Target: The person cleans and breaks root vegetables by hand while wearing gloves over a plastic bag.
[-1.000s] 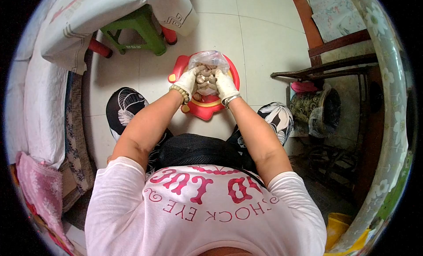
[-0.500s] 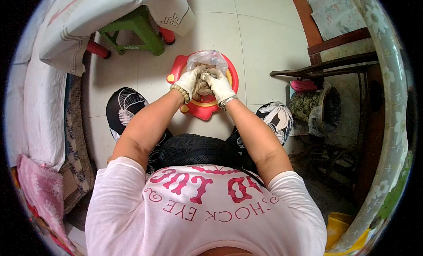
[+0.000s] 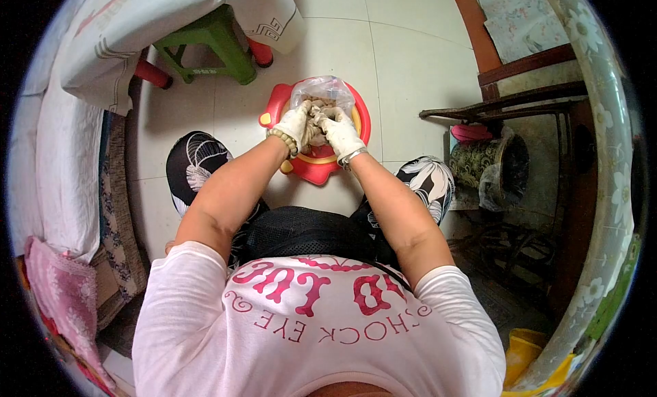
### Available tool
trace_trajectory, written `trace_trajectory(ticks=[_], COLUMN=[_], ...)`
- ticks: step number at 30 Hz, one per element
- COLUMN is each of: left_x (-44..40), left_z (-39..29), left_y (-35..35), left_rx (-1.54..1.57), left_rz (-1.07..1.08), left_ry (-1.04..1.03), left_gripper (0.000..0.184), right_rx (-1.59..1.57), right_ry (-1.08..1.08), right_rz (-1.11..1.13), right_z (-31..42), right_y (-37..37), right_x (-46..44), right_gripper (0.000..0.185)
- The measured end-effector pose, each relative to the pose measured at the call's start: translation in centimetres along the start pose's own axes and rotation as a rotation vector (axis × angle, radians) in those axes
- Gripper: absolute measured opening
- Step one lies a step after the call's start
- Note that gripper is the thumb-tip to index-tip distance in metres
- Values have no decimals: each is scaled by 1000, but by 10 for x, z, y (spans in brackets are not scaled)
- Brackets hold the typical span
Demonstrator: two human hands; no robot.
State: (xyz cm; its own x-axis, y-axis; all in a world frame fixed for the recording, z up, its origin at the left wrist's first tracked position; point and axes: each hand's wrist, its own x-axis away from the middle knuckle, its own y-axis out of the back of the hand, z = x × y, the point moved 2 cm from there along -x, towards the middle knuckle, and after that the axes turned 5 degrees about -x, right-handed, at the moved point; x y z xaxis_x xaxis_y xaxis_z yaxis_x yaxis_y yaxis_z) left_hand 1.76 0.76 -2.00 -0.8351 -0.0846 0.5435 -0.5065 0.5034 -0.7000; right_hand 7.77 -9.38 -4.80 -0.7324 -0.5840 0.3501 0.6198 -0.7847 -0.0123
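I see left hand [image 3: 294, 125] and right hand [image 3: 339, 133], fingers curled, meeting; can't tell what's gripped | brown pieces [image 3: 315, 101] in clear bag [image 3: 330, 89], toward red stool [image 3: 315, 176]'s far edge, probably central for two-handed reach

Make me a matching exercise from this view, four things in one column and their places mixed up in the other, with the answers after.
1. plastic bag
2. beaded bracelet
3. green stool
4. metal bangle

A. around the wrist of the right hand
B. partly under the white cloth
C. over the red base
D. around the wrist of the left hand

Pairs: 1-C, 2-D, 3-B, 4-A.
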Motion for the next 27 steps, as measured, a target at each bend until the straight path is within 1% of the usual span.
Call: trace_trajectory(ticks=[2,4,5,7,8,10,11,13,14,16,17,19,20,22,23,25,26,27], left_x=[-3,-12,-15,-4,-3,-2,-2,-1,-3,-10,-13,-14,-15,-15,-15,-14,-14,-11], left_z=[0,2,4,1,2,0,0,-3,-2,0,1,0,0,0,-1,-5,-3,-2], left_y=[5,11,15,7,7,8,8,11,13,19,22,20,20,20,21,21,21,20], left_rx=[-4,22,22,-93,-93,-131,-131,-279,-279,-375,-376,-426,-426,-424,-424,-698,-699,-847], left_rz=[-24,41,41,-46,-47,-82,-83,-158,-157,-201,-200,-122,-120,-175,-175,-35,-36,-150], left_ry=[-22,-36,-35,56,56,-52,-52,-102,-102,-194,-195,-251,-251,-105,-105,-274,-274,-338], left_gripper=[29,30,30,31,31,30,30,32,32,31,31,36,36,36,36,37,37,40], right_rx=[-18,-21,-22,-40,-40,-138,-138,-315,-316,-418,-417,-408,-408,-498,-498,-479,-480,-450], right_ry=[11,20,20,-6,-7,-4,-4,-64,-64,-122,-121,-90,-89,-158,-158,-50,-50,-60], right_rz=[-3,13,12,-1,-2,-34,-34,-28,-29,-54,-54,-81,-82,-54,-54,-119,-118,-136], right_z=[8,7,6,7,8,11,12,17,19,32,32,28,25,23,23,31,34,34], right_y=[-1,2,2,2,2,0,-1,-3,-3,-4,-4,-2,-1,-1,-1,-1,-2,-1], right_x=[4,2,1,1,1,1,2,4,6,17,16,13,12,14,14,15,17,17], right_gripper=[18,17,17,18,18,20,20,21,21,22,22,25,25,27,27,30,30,31])
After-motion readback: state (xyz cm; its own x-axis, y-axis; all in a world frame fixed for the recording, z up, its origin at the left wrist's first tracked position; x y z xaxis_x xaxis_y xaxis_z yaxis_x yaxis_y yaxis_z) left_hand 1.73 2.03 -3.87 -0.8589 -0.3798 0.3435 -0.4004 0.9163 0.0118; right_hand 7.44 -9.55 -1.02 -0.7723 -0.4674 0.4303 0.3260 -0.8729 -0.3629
